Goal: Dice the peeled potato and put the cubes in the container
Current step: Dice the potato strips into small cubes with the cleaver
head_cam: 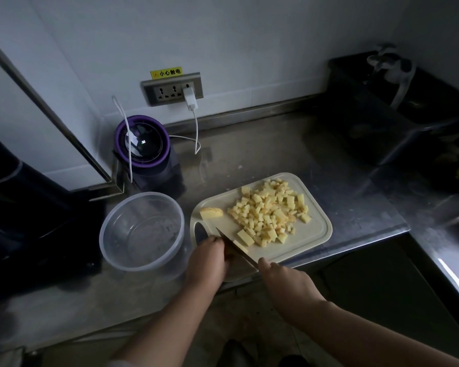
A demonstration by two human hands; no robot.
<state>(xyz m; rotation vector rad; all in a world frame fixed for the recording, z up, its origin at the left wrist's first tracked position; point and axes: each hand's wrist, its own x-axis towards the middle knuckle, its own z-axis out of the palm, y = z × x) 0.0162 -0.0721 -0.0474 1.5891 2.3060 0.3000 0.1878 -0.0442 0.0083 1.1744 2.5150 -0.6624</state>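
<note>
A pale cutting board (313, 234) lies on the steel counter with a heap of potato cubes (269, 211) on its far half. One potato end piece (211, 212) sits alone at the board's left. A clear round container (117, 235) stands left of the board; it looks empty. My right hand (281, 279) grips the handle of a knife (236, 247), whose blade slants up-left across the board's near corner. My left hand (210, 256), fingers curled, holds down a potato piece against the blade; that piece is mostly hidden.
A purple-rimmed blender (146, 152) stands behind the container, with a white cable (196, 128) running to a wall socket (172, 90). A dark sink (382, 123) with a tap is at the back right. A dark appliance (24, 207) sits at the left. The counter edge runs just under my hands.
</note>
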